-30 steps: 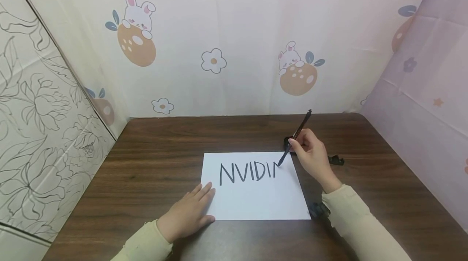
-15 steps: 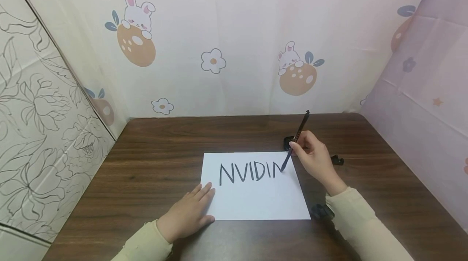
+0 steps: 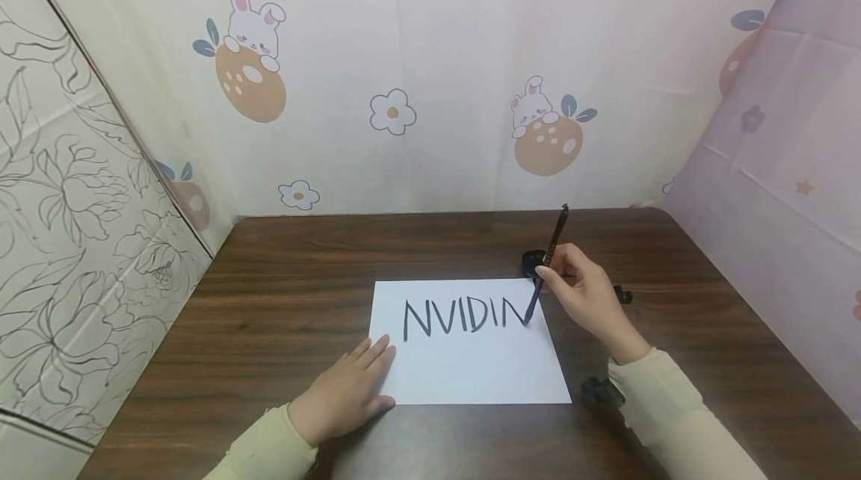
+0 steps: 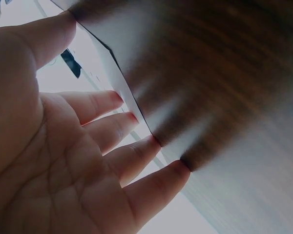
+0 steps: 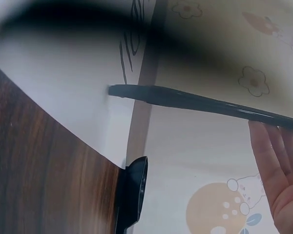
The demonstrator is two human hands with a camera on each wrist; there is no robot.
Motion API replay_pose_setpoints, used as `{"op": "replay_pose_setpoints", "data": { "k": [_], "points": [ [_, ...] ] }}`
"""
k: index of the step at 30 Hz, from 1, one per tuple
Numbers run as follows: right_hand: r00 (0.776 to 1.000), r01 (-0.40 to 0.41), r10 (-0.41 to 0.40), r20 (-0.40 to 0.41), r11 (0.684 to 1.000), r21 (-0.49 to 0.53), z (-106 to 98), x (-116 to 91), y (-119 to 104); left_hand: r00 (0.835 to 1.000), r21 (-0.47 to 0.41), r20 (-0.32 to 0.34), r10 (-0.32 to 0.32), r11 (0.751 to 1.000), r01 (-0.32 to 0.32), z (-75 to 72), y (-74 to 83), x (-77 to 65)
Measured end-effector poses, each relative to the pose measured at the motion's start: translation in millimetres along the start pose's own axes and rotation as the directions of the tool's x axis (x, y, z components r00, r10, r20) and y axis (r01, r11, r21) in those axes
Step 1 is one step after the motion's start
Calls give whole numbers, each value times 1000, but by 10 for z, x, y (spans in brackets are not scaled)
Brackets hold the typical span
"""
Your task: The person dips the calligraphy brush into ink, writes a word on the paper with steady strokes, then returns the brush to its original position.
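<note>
A sheet of white paper [image 3: 471, 368] lies on the dark wooden table, with black brushed letters reading "NVIDIN" across its upper half. My left hand [image 3: 350, 390] rests at the paper's left edge, fingers spread and fairly straight, fingertips touching the sheet. Above the upper right of the sheet, my right hand [image 3: 585, 297] pinches a dark writing brush [image 5: 185, 100] by its handle. The brush slants, its tip touching the paper at the lower end of the last stroke. Just behind the brush, a small black dish [image 3: 531, 263] stands by the paper's top right corner, also visible in the right wrist view.
A black object [image 3: 624, 294], partly hidden, lies behind the right wrist. Another dark object [image 3: 601, 392] lies beside the right sleeve, too blurred to identify. The brown table [image 3: 282, 285] ends at a patterned curtain [image 3: 444, 166] behind and along the sides.
The right hand has moved slightly right and toward the body, drawing the brush tip down. The slanting stroke of the last letter has grown longer. The left hand stays still.
</note>
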State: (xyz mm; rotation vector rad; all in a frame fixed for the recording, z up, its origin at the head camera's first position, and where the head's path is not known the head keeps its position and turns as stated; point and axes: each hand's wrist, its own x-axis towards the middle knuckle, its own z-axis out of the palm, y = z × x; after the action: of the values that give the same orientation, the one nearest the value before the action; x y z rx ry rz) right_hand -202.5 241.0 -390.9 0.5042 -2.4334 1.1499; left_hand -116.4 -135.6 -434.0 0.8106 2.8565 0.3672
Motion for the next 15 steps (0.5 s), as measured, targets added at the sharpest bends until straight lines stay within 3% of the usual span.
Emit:
{"op": "replay_pose_setpoints", "data": {
  "k": [7,15],
  "points": [
    [1000,-1,1,3,1000,2,-23,8,3,1000,-1,17,-11,1000,11,-7,2,2],
    [992,44,-35,-120,996,72,-11,54,-28,1000,1,11,-4,1000,4,9,-10,7]
  ]
}}
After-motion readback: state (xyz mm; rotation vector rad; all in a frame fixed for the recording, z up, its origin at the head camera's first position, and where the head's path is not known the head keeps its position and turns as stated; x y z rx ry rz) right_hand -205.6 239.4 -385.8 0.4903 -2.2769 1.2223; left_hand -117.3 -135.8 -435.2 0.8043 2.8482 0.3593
